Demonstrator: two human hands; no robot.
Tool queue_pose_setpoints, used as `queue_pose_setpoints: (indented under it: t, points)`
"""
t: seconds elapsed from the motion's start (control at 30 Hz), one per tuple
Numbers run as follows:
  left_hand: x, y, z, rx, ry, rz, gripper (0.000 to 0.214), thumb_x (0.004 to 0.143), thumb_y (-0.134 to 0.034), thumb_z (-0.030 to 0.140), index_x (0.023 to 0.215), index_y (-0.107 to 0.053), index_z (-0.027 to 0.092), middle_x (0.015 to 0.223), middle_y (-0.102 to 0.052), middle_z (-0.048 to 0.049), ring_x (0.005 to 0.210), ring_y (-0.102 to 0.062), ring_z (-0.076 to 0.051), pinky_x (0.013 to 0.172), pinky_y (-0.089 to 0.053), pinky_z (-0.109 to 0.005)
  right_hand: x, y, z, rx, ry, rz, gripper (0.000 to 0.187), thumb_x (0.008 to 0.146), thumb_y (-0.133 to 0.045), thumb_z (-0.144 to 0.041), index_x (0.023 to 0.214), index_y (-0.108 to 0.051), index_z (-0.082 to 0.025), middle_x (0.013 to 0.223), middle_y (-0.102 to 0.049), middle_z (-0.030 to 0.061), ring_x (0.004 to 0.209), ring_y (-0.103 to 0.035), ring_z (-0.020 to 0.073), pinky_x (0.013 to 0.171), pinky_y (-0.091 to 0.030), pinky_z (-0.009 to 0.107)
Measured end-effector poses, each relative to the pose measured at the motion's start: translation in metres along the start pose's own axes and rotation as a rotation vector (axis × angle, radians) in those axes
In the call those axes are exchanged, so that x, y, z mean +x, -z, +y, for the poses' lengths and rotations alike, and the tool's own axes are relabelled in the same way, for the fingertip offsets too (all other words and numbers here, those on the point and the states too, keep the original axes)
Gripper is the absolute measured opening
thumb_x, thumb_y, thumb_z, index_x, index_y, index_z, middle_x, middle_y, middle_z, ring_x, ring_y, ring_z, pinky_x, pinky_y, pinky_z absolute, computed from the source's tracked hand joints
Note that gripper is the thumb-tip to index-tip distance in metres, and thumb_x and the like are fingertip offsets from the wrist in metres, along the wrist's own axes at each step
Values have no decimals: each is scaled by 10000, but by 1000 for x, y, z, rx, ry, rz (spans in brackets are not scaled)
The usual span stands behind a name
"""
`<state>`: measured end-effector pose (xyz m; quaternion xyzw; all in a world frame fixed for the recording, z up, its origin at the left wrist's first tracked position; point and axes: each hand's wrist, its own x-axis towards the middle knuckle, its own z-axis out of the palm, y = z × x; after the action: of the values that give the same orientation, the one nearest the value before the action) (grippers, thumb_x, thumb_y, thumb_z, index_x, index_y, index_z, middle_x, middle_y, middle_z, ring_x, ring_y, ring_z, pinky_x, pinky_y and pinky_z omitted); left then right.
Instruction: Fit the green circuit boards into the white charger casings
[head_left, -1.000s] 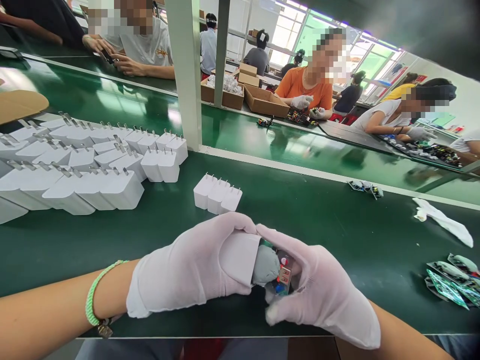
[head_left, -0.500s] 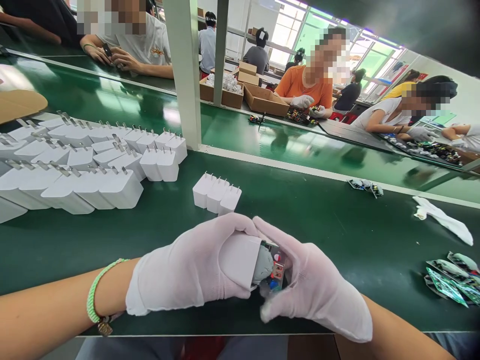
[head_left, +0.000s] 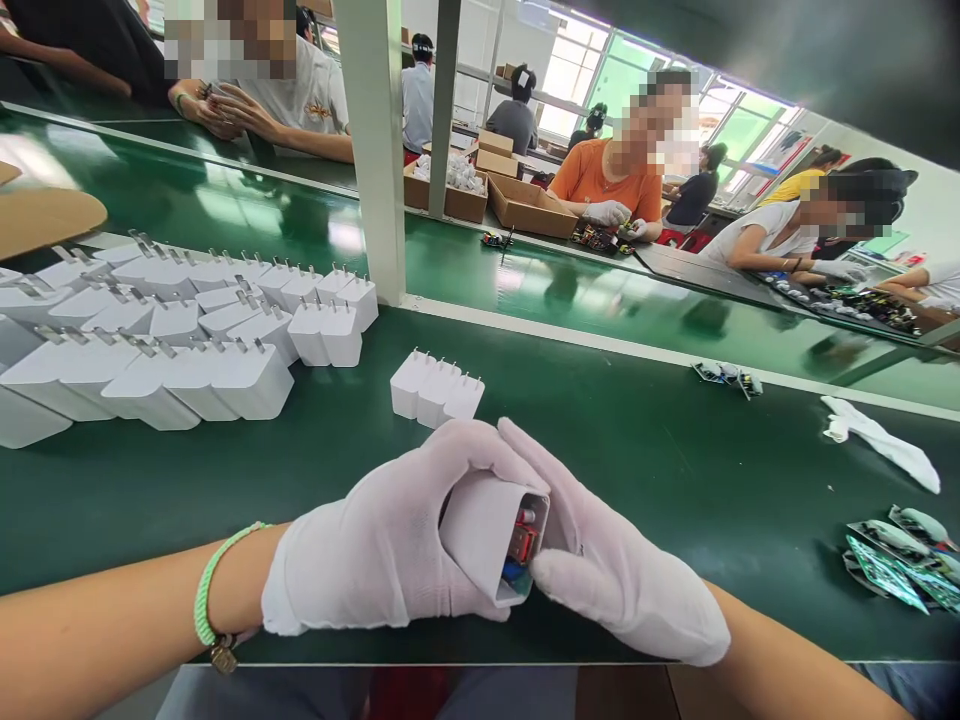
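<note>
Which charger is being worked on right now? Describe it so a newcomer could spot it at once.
On the green bench, look at the near edge, where the person's gloved left hand and right hand meet. The white charger casing sits in the left hand, open end toward the right hand. Unlike the three upright chargers just beyond it, it shows a circuit board in that open end.

On the desk (head_left: 637, 480), rows of charger casings (head_left: 150, 365) lie to the left, three more casings (head_left: 435, 392) stand just behind the held casing (head_left: 484, 535) between the left hand (head_left: 375, 540) and right hand (head_left: 622, 565), and a cloth (head_left: 885, 445) and circuit boards (head_left: 896, 565) lie to the right.
</note>
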<state>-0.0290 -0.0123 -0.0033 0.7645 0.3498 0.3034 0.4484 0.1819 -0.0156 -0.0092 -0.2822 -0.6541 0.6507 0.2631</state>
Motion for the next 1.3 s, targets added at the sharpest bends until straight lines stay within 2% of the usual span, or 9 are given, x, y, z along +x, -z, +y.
queue_pose_setpoints:
  t: [0.13, 0.23, 0.47, 0.6, 0.8, 1.0, 1.13, 1.2, 1.3]
  points:
    - [-1, 0, 4, -36, -55, 11, 589, 585, -787, 114, 1067, -482, 263, 1031, -595, 38, 818, -622, -119, 698, -539, -231, 10, -6, -7, -5, 11, -30, 713, 827, -609, -531, 1407, -301, -254, 1236, -507, 63, 1113, -505, 231, 927, -438, 348]
    - [-3, 1, 8, -73, -191, 45, 569, 605, -755, 72, 1068, -487, 265, 1102, -610, 14, 948, -635, -157, 819, -550, -272, 22, -16, -17, 46, 96, -44, 547, 787, -614, -549, 1189, -481, -203, 1019, -536, 39, 968, -529, 221, 860, -448, 351]
    - [-14, 16, 6, 160, -508, 314, 586, 635, -751, 104, 1102, -446, 283, 1069, -621, -23, 983, -638, -196, 856, -558, -318, 52, -46, -53, -65, 268, -27, 481, 781, -539, -626, 962, -567, -181, 1011, -543, 58, 987, -506, 251, 944, -394, 429]
    - [-17, 34, -6, 263, -644, 365, 601, 695, -734, 124, 1177, -408, 274, 1086, -610, -68, 988, -628, -216, 851, -551, -374, 61, -47, -48, -42, 279, 19, 515, 757, -619, -619, 1036, -561, -190, 983, -554, 42, 936, -536, 222, 917, -420, 416]
    - [-19, 45, -11, 390, -762, 392, 390, 794, -619, 192, 1143, -451, 236, 1024, -588, -97, 930, -618, -211, 752, -568, -354, 71, 9, -11, 137, 331, 256, 900, 756, -657, -579, 1422, -206, -175, 918, -646, 71, 774, -670, 219, 745, -530, 410]
    - [-20, 51, 3, 631, -655, 373, 372, 727, -583, 155, 1078, -482, 226, 1018, -638, -90, 923, -658, -205, 763, -585, -321, 77, 87, 5, -314, 259, 793, 660, 921, -315, -516, 1421, -225, -93, 894, -631, 85, 708, -667, 176, 706, -539, 351]
    - [35, 74, 30, 847, -435, 387, 283, 731, -625, 298, 988, -523, 235, 948, -684, -34, 827, -676, -191, 735, -566, -300, 77, 112, 13, -502, 119, 954, 599, 897, -434, -382, 1393, -338, -60, 810, -645, 75, 764, -652, 208, 802, -493, 383]
    - [86, 84, 40, 1054, -164, 328, 279, 740, -605, 361, 970, -555, 212, 898, -689, -28, 774, -653, -185, 730, -536, -302, 78, 117, 17, -614, 41, 979, 561, 863, -513, -325, 1355, -426, -70, 782, -659, 76, 842, -647, 238, 864, -455, 402]
    - [168, 93, 34, 1163, -76, 209, 224, 810, -577, 350, 956, -588, 180, 888, -680, -47, 814, -629, -176, 795, -500, -308, 81, 120, 23, -752, -42, 958, 526, 857, -539, -287, 1338, -459, -89, 884, -682, 102, 912, -644, 248, 865, -455, 401]
